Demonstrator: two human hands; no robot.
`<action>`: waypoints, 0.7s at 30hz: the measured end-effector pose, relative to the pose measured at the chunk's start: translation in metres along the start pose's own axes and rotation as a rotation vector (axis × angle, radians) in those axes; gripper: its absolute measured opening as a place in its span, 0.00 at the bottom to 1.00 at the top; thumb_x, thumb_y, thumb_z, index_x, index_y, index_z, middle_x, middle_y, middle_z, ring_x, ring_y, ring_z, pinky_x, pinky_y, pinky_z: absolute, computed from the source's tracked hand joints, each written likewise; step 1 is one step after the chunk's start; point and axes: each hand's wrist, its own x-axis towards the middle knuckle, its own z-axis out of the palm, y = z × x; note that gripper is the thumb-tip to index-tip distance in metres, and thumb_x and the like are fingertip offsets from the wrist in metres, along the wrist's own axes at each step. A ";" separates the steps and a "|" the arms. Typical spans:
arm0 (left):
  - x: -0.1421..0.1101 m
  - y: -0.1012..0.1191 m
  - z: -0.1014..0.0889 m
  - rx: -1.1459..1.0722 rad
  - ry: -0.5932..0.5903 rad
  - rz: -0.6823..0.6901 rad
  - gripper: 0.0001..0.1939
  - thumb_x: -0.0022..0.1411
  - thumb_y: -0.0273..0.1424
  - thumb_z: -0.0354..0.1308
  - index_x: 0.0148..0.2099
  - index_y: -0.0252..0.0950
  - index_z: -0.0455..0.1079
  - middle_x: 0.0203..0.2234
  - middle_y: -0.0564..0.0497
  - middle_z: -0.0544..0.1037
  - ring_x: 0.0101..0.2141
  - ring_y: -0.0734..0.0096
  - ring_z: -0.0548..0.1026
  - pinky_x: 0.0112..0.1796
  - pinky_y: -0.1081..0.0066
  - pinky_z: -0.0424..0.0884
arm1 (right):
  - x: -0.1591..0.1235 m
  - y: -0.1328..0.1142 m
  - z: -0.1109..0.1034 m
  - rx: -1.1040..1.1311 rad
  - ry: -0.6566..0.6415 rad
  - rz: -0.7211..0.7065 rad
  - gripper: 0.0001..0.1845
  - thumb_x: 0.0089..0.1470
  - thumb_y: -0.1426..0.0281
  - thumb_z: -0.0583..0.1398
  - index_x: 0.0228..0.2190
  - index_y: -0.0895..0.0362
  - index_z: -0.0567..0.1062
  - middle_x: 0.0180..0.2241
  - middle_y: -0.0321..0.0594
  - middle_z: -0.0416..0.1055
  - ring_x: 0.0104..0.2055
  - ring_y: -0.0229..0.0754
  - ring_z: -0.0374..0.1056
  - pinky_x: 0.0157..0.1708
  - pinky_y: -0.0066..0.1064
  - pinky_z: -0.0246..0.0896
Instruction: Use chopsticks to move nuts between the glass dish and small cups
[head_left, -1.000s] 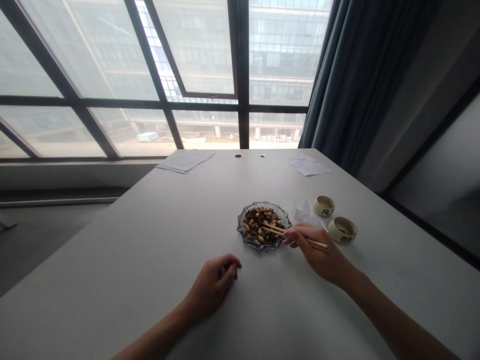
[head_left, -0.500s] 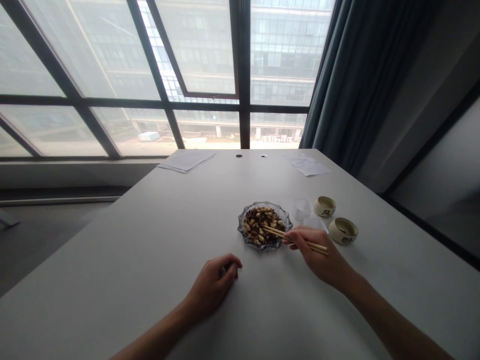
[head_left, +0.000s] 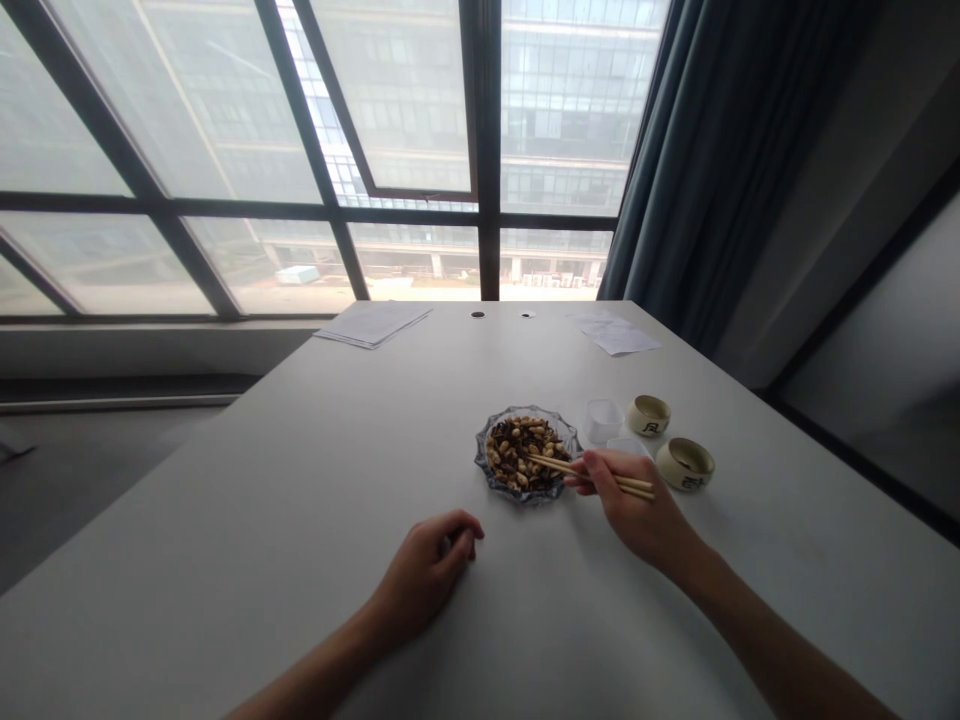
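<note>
My right hand is closed round a pair of wooden chopsticks. Their tips reach into a scalloped clear glass bowl and touch a mix of pale peanuts and thin dark brown pieces. Whether the tips pinch a piece is too small to tell. On the white table, front-left of the bowl, rests my left hand, its fingers curled in and nothing seen in them. Just beyond my right hand are two small clear plastic containers, one square and one partly hidden by the hand.
Two cream ceramic cups with dark characters, a far one and a nearer one, stand to the right. Paper sheets lie at the back left and back right. Beyond the table are windows and a dark blue curtain.
My right hand and the chopsticks have shifted very slightly, with the tips still in the bowl. My left hand has stayed in place.
</note>
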 end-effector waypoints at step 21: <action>0.000 -0.003 0.001 -0.017 -0.002 -0.006 0.13 0.66 0.35 0.50 0.38 0.36 0.75 0.25 0.52 0.77 0.27 0.66 0.72 0.32 0.72 0.65 | 0.000 -0.026 -0.021 -0.298 -0.240 -0.160 0.21 0.68 0.60 0.54 0.30 0.57 0.80 0.32 0.41 0.76 0.35 0.42 0.71 0.36 0.32 0.63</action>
